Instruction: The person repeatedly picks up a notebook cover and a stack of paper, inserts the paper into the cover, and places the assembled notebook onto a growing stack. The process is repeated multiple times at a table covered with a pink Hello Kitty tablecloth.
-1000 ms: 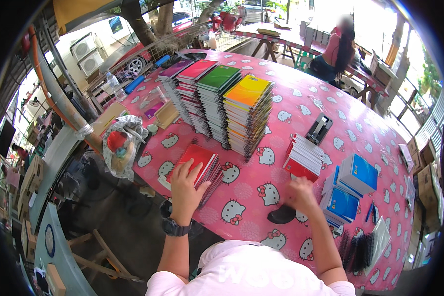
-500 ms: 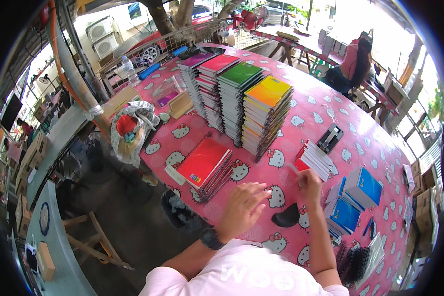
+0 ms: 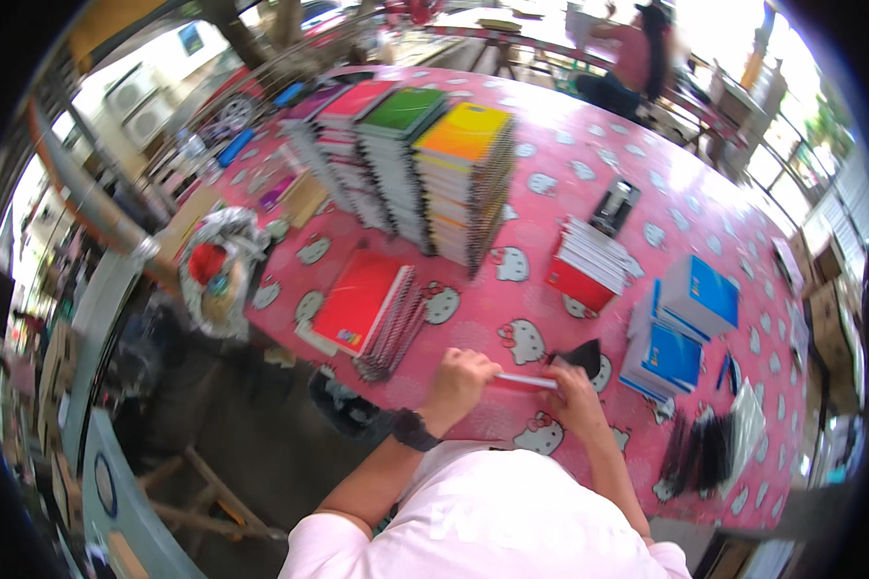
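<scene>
1. The left hand (image 3: 462,381), with a black watch (image 3: 413,430) at its wrist, pinches the left end of a thin white strip-like piece (image 3: 526,381) between thumb and fingers; its grip is narrow.
2. The right hand (image 3: 574,394) closes on the other end of that piece, its grip narrow too. The piece spans the gap between both grips, above the pink tablecloth (image 3: 488,314) printed with white cat faces; whether it is paper or card, I cannot tell.
3. Just beyond the right grip lies a curved black object (image 3: 581,357), its kind unclear.
4. Left of and beyond the left grip sits a low stack of red-covered, spiral-bound notebooks (image 3: 359,301).
5. Farther ahead of the grips rise tall stacks of spiral-bound notebooks, topped in yellow-orange (image 3: 465,133), green (image 3: 404,111), pinkish red (image 3: 357,99) and purple (image 3: 315,103).
6. Ahead of the right grip, a leaning row of white-paged books with a red cover (image 3: 589,261) lies near a black device (image 3: 615,206).
7. Right of the right grip are blue-covered books (image 3: 673,355); nearer the body, black wire coils (image 3: 695,449) lie beside a clear plastic bag (image 3: 746,434).
</scene>
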The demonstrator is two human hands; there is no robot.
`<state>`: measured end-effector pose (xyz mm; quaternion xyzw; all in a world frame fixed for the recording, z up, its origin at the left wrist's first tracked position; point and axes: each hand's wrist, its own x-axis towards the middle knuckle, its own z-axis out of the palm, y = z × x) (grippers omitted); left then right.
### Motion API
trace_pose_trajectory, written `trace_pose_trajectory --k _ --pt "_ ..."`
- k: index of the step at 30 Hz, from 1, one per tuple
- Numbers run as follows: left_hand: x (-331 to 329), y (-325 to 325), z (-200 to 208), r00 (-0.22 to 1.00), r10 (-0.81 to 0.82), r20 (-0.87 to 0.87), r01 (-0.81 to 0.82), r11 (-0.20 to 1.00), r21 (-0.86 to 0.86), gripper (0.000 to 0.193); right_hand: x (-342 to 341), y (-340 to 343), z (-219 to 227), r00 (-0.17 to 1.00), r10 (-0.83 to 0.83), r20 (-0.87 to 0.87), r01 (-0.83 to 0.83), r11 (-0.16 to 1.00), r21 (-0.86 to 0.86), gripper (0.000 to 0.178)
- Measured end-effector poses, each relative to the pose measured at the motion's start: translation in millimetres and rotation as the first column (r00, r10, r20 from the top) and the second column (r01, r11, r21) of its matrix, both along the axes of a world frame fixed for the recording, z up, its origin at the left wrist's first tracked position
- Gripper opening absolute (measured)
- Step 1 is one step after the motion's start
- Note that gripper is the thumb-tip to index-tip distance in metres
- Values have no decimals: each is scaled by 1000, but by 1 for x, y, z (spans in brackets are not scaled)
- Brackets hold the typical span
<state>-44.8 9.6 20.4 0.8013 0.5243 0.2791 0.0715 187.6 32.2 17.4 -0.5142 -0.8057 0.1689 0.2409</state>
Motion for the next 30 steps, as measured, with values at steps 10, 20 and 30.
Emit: trace_pose_trajectory --k 10,20,30 --pt "23 -3 0 997 -19 -72 28 992 124 31 119 -19 38 662 -529 -531 632 775 15 14" --pt "40 1 -20 976 -156 150 129 976 173 34 268 -72 -71 581 -803 131 799 594 94 30" --pt "38 -2 -25 974 -144 173 103 969 223 26 232 -61 -47 593 -779 205 778 619 102 17"
